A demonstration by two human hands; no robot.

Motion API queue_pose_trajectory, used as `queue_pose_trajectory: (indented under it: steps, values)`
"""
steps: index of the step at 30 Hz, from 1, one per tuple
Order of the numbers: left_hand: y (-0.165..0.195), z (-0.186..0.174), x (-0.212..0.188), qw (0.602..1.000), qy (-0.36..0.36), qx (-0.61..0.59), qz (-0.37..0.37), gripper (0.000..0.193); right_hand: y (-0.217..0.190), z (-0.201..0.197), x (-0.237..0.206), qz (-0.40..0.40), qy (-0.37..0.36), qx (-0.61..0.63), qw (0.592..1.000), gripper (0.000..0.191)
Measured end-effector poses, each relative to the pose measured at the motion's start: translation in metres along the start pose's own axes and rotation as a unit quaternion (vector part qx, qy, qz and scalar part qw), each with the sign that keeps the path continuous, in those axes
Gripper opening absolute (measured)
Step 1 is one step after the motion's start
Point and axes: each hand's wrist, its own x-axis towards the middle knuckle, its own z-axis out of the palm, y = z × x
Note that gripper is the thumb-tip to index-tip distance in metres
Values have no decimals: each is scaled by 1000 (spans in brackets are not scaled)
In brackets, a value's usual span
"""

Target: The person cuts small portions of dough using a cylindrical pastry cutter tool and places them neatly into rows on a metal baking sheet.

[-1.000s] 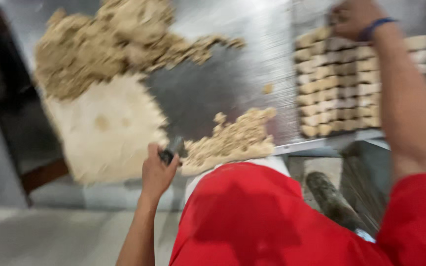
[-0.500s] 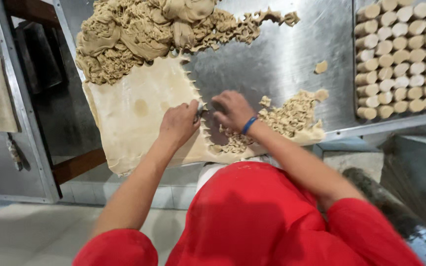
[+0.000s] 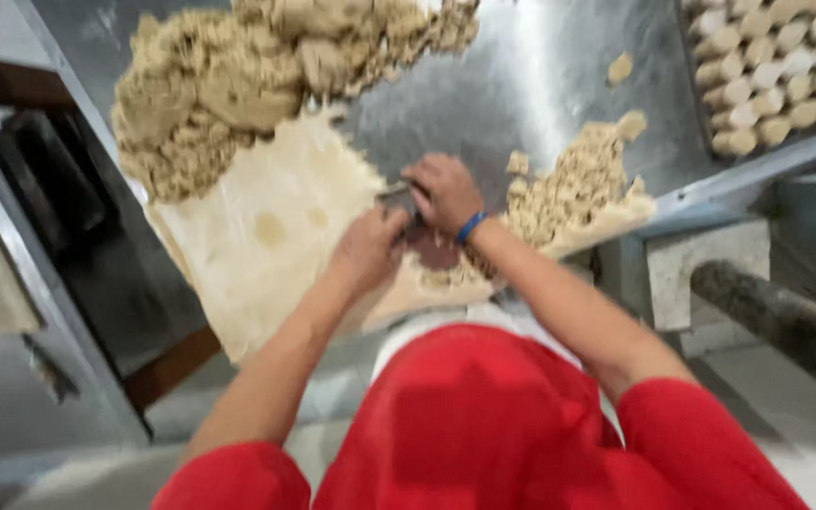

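Left hand [image 3: 367, 250] and right hand [image 3: 443, 194] met over the near edge of the flat pale dough sheet [image 3: 266, 236] on the steel surface [image 3: 484, 94], curled around a small dark tool [image 3: 399, 190]; the exact grip was blurred. Soft, light, tearable dough seemed best lifted by its edge. Forearms reached forward, wrists bent down. Farther off lay a crumbly tan dough heap [image 3: 238, 85].

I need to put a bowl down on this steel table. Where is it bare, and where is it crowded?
Bare steel lies between the big crumbly dough heap and the tray of dough pieces, above the right hand; only one small lump sits there. The near edge is crowded: flat dough sheet, left hand, cut-piece pile.
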Motion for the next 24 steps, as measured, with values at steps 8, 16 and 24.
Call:
queue_pose_trajectory:
  steps: [8,16,24]
  values:
    - [-6,-56,18,985,-29,131,-112,38,-20,-5,8,28,-32,-15,999,37]
    - [-28,-17,40,983,-96,79,-134,35,-13,6,16,32,-44,-36,998,23]
    - [-2,-41,10,995,2,-3,-103,30,-11,5,19,45,-6,-2,999,27]
